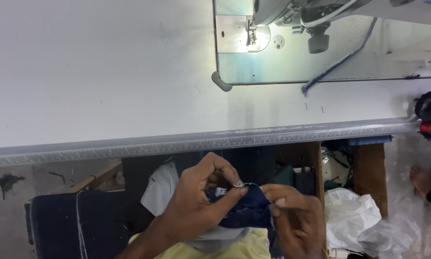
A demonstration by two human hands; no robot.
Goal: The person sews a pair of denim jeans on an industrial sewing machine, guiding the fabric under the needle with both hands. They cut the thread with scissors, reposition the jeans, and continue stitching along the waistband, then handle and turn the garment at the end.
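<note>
Both my hands pinch a small piece of dark blue cloth below the desk edge.

From the head view, my left hand [196, 201] clamps thumb and fingers on the dark blue cloth [244, 208] at its upper edge, and my right hand [294, 216] grips its right side. The cloth sits over my lap, nearer to me than the white desk [95, 81]. The sewing machine [292, 29] stands on the desk, well apart, its lamp lit.

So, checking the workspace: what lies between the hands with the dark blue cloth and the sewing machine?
In the head view, bare white tabletop and its grey front edge separate the dark blue cloth from the sewing machine.
</note>
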